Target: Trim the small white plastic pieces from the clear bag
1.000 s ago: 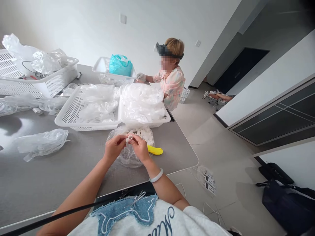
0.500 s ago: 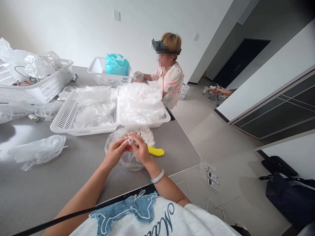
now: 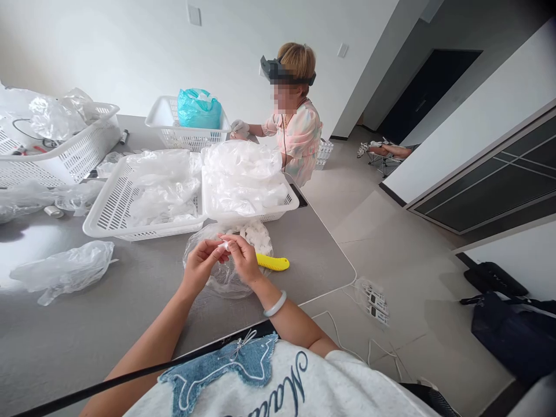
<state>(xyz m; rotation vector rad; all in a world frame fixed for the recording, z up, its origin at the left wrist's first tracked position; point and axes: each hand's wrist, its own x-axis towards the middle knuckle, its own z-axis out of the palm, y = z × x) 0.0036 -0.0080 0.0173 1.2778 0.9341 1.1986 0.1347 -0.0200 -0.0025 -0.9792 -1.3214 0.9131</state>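
Left hand (image 3: pixel 200 266), right hand (image 3: pixel 243 259), pinching white piece (image 3: pixel 223 247)

The only view comes from a camera worn on the person's head, looking forward and down past the sweatshirt (image 3: pixel 278 385) to the left hand (image 3: pixel 200 269) and right hand (image 3: pixel 243 260), close up in the lower middle of the frame. It is wide and tilted to one side, taking in the table (image 3: pixel 313 272), a co-worker (image 3: pixel 295 124) beyond it, and the floor (image 3: pixel 391 255) at right.
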